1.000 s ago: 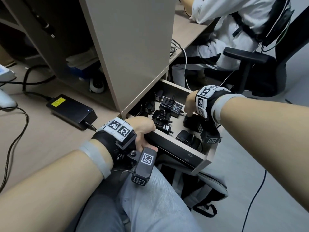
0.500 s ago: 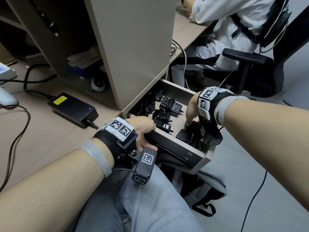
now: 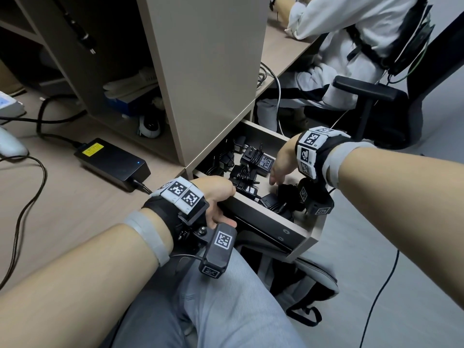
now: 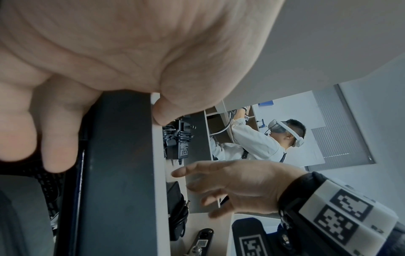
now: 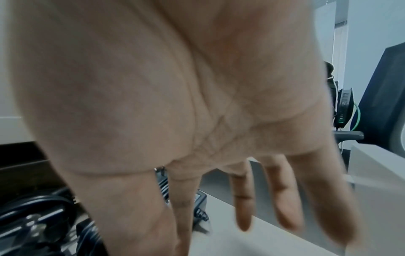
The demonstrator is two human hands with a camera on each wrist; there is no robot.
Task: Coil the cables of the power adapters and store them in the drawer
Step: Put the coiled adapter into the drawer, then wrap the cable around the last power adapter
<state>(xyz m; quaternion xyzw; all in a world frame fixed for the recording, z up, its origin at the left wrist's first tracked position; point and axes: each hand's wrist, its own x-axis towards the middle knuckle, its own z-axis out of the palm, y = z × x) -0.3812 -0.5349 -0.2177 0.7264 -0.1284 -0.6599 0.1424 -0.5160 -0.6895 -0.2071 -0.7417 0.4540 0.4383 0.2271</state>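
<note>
The drawer [image 3: 272,226] under the desk stands pulled out, holding several black power adapters with coiled cables [image 3: 257,160]. One coiled adapter [image 3: 275,203] lies at the drawer's near right corner, seen again in the left wrist view as the adapter [image 4: 175,207]. My left hand [image 3: 216,197] grips the drawer's dark front panel [image 4: 118,173], thumb over the top edge, fingers underneath. My right hand [image 3: 281,164] hovers above the drawer with fingers spread and nothing in it; the right wrist view shows the straight fingers [image 5: 243,204] over the drawer floor.
A large black power brick [image 3: 113,163] with a yellow label lies on the desk top, cables trailing left. Another person in white [image 3: 351,33] sits on an office chair [image 3: 376,101] beyond the drawer. A grey backpack [image 3: 308,285] sits on the floor below the drawer.
My right hand set the coiled adapter down in the drawer's near right corner, let go and lifted with fingers spread. My left hand kept its grip on the drawer front.
</note>
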